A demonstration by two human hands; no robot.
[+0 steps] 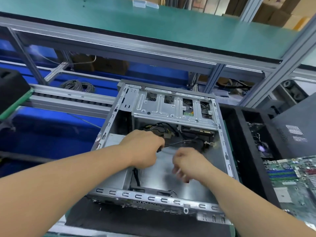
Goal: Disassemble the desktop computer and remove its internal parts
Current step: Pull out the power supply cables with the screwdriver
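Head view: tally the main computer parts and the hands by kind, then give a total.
Open computer case: 1
Drive cage: 1
Cable bundle: 1
Loose motherboard: 1
Hands: 2, left hand, right hand
Total: 6
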